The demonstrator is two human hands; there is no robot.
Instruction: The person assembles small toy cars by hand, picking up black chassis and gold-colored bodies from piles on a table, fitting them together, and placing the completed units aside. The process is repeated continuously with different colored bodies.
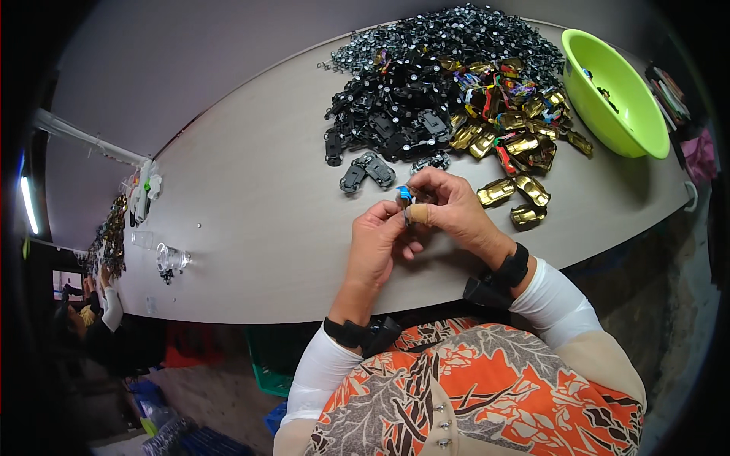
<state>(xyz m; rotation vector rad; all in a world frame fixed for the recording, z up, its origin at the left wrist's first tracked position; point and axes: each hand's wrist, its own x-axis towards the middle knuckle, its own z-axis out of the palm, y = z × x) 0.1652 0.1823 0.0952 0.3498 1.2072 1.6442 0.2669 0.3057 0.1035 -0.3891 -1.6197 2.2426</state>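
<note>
Our left hand (378, 242) and right hand (450, 209) both pinch one small blue part (404, 194) just above the table (251, 220) edge, fingertips closed on it; the right thumb wears a tan wrap. The part is mostly hidden by our fingers, so we can't tell how it's seated. Risks as we judge them: the grip is fingertip-only on a tiny piece, so a slip drops it to the table or past the near edge into our lap. Just beyond the hands lie loose grey chassis (367, 172) and gold shells (514, 191); a sleeve sweep could knock them off. The black pile (426, 76) behind is heaped loosely and touches the gold pieces, so the kinds can mix. The green bowl (612, 95) sits at the far right near the rim. Packages and labels: clear plastic pieces (171, 258) at the left edge, no readable labels or signs in view. Another person (103, 319) works at far left.
</note>
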